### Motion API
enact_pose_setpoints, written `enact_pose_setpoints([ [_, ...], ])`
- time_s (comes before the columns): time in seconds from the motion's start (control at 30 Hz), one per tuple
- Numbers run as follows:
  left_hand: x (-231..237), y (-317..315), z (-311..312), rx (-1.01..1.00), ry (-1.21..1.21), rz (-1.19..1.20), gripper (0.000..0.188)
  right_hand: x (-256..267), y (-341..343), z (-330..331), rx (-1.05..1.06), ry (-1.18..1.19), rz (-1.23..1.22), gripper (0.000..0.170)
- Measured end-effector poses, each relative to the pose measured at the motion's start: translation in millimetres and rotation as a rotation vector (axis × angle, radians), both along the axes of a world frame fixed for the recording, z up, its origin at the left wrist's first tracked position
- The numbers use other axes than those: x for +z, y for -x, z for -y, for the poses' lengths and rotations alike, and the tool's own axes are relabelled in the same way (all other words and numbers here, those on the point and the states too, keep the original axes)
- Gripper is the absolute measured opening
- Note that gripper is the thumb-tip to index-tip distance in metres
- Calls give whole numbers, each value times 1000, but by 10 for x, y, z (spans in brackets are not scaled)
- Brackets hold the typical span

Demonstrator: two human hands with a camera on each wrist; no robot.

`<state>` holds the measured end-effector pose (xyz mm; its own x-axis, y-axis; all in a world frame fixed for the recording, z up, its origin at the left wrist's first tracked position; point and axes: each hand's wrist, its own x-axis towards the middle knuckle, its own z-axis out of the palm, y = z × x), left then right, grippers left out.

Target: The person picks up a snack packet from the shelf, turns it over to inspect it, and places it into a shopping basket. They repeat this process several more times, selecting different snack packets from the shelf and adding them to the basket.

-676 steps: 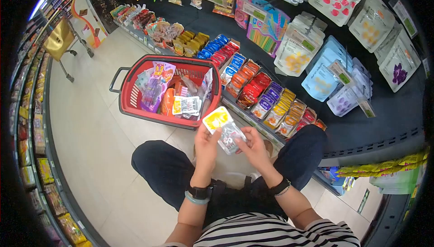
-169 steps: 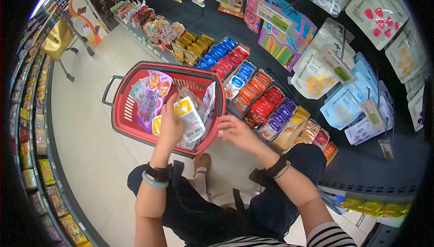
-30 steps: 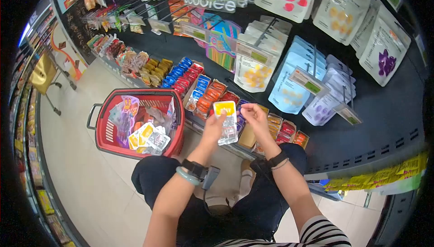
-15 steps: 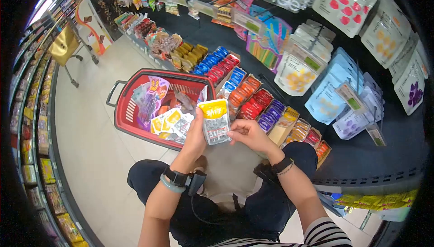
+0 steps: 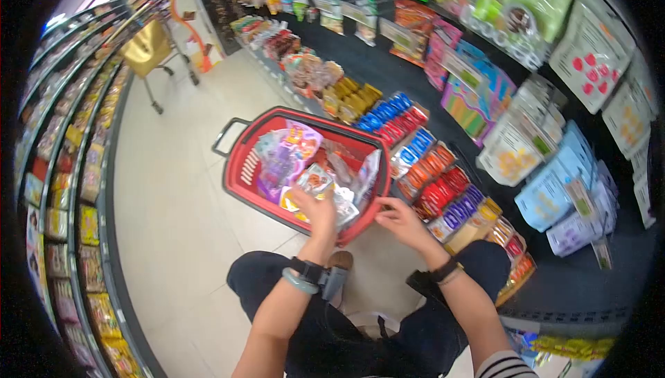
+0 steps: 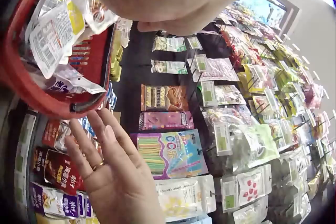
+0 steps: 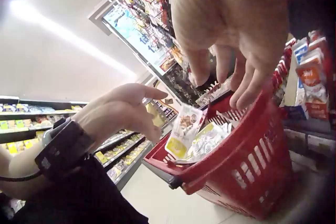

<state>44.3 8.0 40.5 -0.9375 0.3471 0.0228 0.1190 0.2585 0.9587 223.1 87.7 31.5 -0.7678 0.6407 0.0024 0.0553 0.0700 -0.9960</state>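
Over the red basket (image 5: 370, 229), my left hand (image 5: 318, 215) hangs with fingers apart, holding nothing. Just past its fingertips a white and yellow packet (image 7: 185, 128) stands tilted above the silver packets (image 7: 212, 139) in the right wrist view, where the left hand (image 7: 118, 111) is clear of it. Purple packaging (image 5: 277, 170) lies at the basket's left side. My right hand (image 5: 409, 226) is beside the basket's right rim, empty, its fingers loosely bent; the left wrist view shows it spread (image 6: 118, 174) just below the rim (image 6: 58, 109).
Boxes of small red packets (image 5: 440, 194) and purple ones (image 5: 457, 212) line the shelf edge right of the basket. Pouches (image 5: 512, 156) hang above them. A trolley with a gold bag (image 5: 147, 47) stands at the back left, near a curved shelf of snacks (image 5: 90, 226).
My left hand has carried the white and yellow packet from in front of me to the basket and let go. My right hand has come away from the packet. The head view has shifted.
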Motion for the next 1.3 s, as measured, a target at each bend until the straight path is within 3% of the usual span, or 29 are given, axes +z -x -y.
enact_pose_setpoints([
  [0.23, 21, -725, -304, -386, -158, -81, 65, -196, -552, -412, -421, -6, -12, 27],
  [0.3, -34, -1020, -396, -441, -164, -135, 63, -453, -828, -603, -612, -278, 114, 29],
  [0.5, -207, -1886, -653, -667, -129, -50, 62, -823, -1652, -750, -960, -601, 573, 31],
  [0.57, -282, -2119, -723, -732, -39, 15, 59, -898, -1895, -750, -864, -611, 854, 39],
  [0.63, -660, -2328, -859, -750, 17, -69, 56, -1088, -2087, -649, -944, -659, 814, 43],
  [0.67, -896, -2417, -912, -741, 1, -72, 54, -1151, -2150, -665, -905, -679, 920, 47],
  [0.7, -1077, -2485, -961, -724, -15, -78, 53, -1066, -2144, -633, -917, -599, 888, 49],
  [0.77, -1206, -2560, -1023, -750, 45, 165, 50, -875, -2089, -595, -888, -547, 915, 45],
  [0.83, -1118, -2566, -1031, -806, 123, 263, 47, -737, -2036, -574, -867, -538, 954, 44],
  [0.9, -1087, -2581, -1036, -834, 209, 352, 45, -668, -1990, -576, -794, -697, 966, 42],
  [0.97, -1146, -2579, -1034, -864, 176, 365, 42, -649, -1989, -596, -744, -656, 971, 45],
  [1.1, -827, -2553, -968, -944, 222, 378, 41, -833, -1996, -625, -731, -770, 1031, 37],
  [1.17, -812, -2559, -964, -909, 78, 551, 40, -916, -1979, -641, -722, -825, 1065, 37],
  [1.3, -1011, -2527, -992, -911, 101, 438, 38, -963, -1903, -578, -755, -957, 1109, 40],
])
